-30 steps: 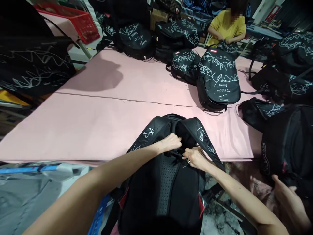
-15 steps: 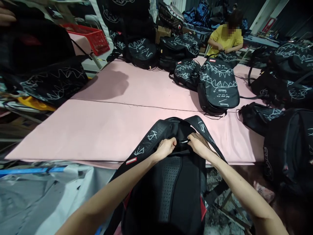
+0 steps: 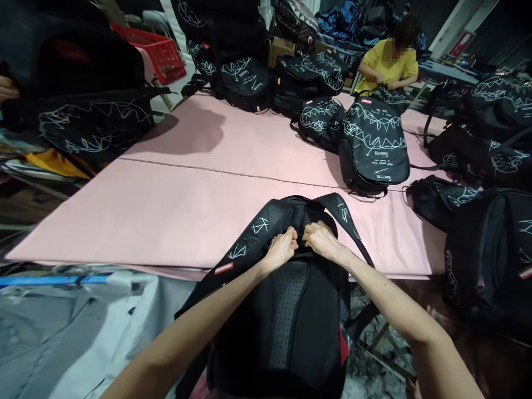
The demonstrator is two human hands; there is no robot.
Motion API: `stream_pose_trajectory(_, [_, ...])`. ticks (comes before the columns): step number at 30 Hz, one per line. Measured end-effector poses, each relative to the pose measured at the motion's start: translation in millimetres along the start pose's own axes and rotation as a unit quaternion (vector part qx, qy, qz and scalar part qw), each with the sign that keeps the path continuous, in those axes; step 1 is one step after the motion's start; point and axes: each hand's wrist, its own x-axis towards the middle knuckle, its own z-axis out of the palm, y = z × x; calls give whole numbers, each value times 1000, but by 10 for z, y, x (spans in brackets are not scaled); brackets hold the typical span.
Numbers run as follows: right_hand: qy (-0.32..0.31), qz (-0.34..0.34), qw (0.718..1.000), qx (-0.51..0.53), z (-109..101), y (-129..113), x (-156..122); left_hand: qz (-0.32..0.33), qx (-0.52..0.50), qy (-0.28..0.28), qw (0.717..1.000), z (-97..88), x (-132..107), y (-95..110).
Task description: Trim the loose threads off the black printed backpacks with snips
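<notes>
A black backpack (image 3: 286, 321) lies back-panel up in front of me, its top resting on the near edge of the pink table (image 3: 174, 205). Its two shoulder straps, marked with white scribbles, fan out from the top. My left hand (image 3: 283, 246) and my right hand (image 3: 319, 239) sit side by side at the top of the back panel, between the straps. Both are closed, pinching the black fabric or a small part there. What exactly the fingers grip is hidden.
Several black backpacks with white teeth print (image 3: 374, 147) lie at the table's far and right sides. A person in a yellow shirt (image 3: 388, 64) works at the far end. A red crate (image 3: 160, 52) stands back left. Grey plastic sheeting (image 3: 75, 332) hangs below left.
My two hands have come closer together at the top of the backpack, now almost touching. A small pale item seen between them half a second ago is no longer visible.
</notes>
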Motion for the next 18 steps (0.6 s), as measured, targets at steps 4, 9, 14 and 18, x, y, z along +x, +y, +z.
stream_pose_trajectory(4, [-7, 56, 998, 11, 21, 25, -28, 24, -39, 0, 999, -151, 1, 45])
stream_pose_trajectory(9, [-27, 182, 973, 142, -34, 42, -136, 186, -4, 32, 982, -431, -110, -67])
stream_pose_trajectory(14, [-26, 206, 957, 201, -211, -157, -347, 284, 97, 77, 951, -538, -543, -93])
stream_pose_trajectory(18, [27, 184, 952, 243, -578, -470, -782, 274, -2, 45, 961, -589, -1185, 80])
